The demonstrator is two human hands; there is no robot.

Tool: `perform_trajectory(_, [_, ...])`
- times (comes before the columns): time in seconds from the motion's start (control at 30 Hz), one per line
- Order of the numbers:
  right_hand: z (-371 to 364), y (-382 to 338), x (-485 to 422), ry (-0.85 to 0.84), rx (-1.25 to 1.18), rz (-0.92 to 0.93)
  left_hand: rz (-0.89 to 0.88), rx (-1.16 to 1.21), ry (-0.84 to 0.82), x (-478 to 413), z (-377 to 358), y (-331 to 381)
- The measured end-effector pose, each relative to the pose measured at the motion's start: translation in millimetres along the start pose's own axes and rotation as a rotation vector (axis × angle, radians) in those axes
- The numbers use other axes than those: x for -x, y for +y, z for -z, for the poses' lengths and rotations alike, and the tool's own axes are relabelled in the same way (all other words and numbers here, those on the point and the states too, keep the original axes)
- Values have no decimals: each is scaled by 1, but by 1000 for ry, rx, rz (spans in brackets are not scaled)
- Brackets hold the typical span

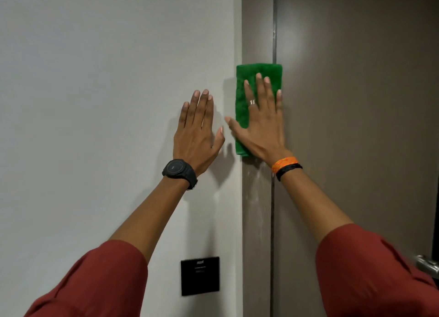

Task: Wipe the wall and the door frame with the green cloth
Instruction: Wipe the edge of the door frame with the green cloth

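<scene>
A folded green cloth [257,71] lies flat against the brown door frame [256,210], its right edge reaching the door's seam. My right hand [260,124] presses on the cloth with fingers spread, covering its lower middle. My left hand [198,131] rests flat on the white wall [95,103] just left of the frame, fingers together and holding nothing. Pale smudges show on the frame below the cloth.
A black switch panel [200,276] is mounted low on the wall. The brown door [368,103] fills the right side, with a metal handle [426,264] at the lower right edge.
</scene>
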State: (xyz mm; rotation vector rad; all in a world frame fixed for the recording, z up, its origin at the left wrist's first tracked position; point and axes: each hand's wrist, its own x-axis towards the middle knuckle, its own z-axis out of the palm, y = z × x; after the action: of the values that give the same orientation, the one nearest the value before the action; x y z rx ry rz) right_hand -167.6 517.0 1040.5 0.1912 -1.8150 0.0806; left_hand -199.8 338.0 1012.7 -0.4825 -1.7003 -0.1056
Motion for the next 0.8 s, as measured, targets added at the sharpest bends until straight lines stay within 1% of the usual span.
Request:
perform_trajectory(0.03, [-8,4,1,16,7,5,-8,-4,3,-3,-5,-1])
perform_trajectory(0.13, [-17,4,-3,159,-58,7,-23,-13,36,-7,-16,-4])
perform_trajectory(0.3, [-35,1,1,264,9,-22,-32,-81,56,-2,-38,-15])
perform_trajectory(0.37, [-42,-2,23,274,5,-33,-41,-102,68,7,-45,-15])
perform_trajectory(0.43, [-49,-5,49,251,15,-45,-56,-113,77,12,-50,-13])
perform_trajectory(0.5, [-49,-4,56,228,32,-39,-61,-120,77,13,-51,-11])
perform_trajectory(0.7, [-31,0,-4,251,52,-38,-77,-108,77,11,-49,-8])
perform_trajectory(0.8, [-33,-3,-6,259,24,-55,-88,-99,69,9,-50,-5])
